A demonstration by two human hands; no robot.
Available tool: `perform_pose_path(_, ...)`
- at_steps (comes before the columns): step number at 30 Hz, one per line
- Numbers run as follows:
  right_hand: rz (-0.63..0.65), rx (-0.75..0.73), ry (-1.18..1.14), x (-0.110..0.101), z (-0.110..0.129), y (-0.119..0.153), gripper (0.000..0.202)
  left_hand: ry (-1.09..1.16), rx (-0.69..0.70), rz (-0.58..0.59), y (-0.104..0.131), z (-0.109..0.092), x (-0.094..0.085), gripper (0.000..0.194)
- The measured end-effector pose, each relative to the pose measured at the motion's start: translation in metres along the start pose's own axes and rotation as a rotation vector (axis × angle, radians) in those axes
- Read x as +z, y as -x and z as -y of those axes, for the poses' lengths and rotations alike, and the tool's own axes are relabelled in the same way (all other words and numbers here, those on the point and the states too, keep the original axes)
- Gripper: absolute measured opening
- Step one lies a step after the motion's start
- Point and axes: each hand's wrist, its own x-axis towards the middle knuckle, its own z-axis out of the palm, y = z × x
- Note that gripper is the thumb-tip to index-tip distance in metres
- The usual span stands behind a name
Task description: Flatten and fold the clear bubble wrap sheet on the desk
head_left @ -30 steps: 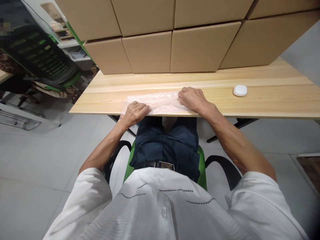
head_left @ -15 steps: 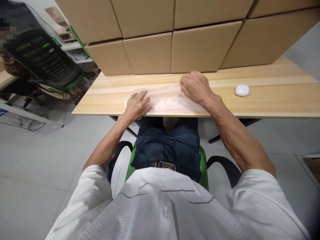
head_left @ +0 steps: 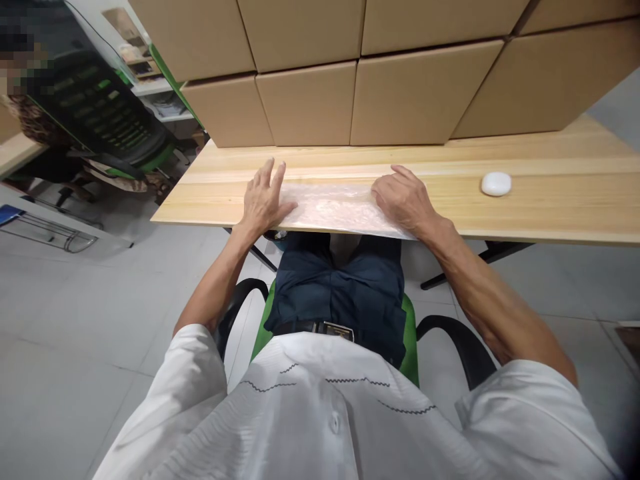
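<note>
Looking down from the head camera, we see both bare hands on a clear bubble-wrap sheet [head_left: 335,210] that lies flat at the near edge of the wooden table [head_left: 550,207], straight ahead at 12 o'clock from the body. The left hand [head_left: 263,200] lies palm down on the sheet's left end, at about 11 o'clock, fingers [head_left: 273,175] straight and spread apart, pointing toward the boxes; it presses flat, gripping nothing. The right hand [head_left: 403,199] sits on the sheet's right end at about 1 o'clock, knuckles up, fingers curled down onto the plastic; we cannot tell whether it pinches the sheet or only presses on it. The sheet spans the gap between the two hands, and its near right corner slightly overhangs the table edge.

A small white rounded object [head_left: 496,184] rests on the table at 2 o'clock, well apart from the right hand. Stacked cardboard boxes [head_left: 400,100] line the far side of the table at 12 o'clock. We sit in a chair with a green seat [head_left: 410,333] and black armrests, white shirt [head_left: 325,427] and dark trousers [head_left: 345,287] in view. At 10 o'clock, off the table, another black and green chair [head_left: 95,113] stands, with a person partly in view by it.
</note>
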Motion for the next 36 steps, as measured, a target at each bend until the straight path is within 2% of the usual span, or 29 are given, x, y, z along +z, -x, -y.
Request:
perform_pose_path(4, 0.022, 0.010, -0.049, -0.002, 0.002, 0.006, 0.042, -0.007, 0.064, 0.074, -0.007, 0.008, 0.009, 0.078)
perform_pose_path(8, 0.093, 0.079, -0.021, -0.016, 0.011, 0.011, 0.029, 0.004, 0.076, 0.107, -0.009, 0.014, 0.022, 0.044)
perform_pose_path(11, 0.121, 0.149, 0.036, -0.024, 0.018, 0.014, 0.047, 0.042, 0.084, 0.069, -0.009, 0.015, 0.027, 0.033)
perform_pose_path(14, 0.175, 0.175, 0.093, -0.024, 0.021, 0.013, 0.045, 0.054, 0.088, 0.089, -0.011, 0.015, 0.027, 0.025)
perform_pose_path(18, 0.211, 0.212, 0.134, -0.017, 0.022, 0.006, 0.041, 0.037, 0.084, 0.123, -0.013, 0.011, 0.022, 0.025)
perform_pose_path(23, 0.155, 0.252, 0.113, -0.019, 0.027, -0.003, 0.041, 0.034, 0.137, 0.133, -0.017, -0.009, 0.016, 0.037)
perform_pose_path(27, 0.062, 0.265, 0.104, -0.020, 0.037, -0.004, 0.041, 0.071, 0.155, 0.157, -0.023, -0.031, 0.020, 0.050)
perform_pose_path(30, 0.027, 0.283, 0.118, -0.017, 0.044, 0.002, 0.043, 0.076, 0.161, 0.152, -0.026, -0.039, 0.027, 0.053)
perform_pose_path(36, 0.127, 0.321, 0.118, -0.019, 0.047, 0.021, 0.041, 0.054, 0.146, 0.170, -0.024, -0.038, 0.030, 0.050)
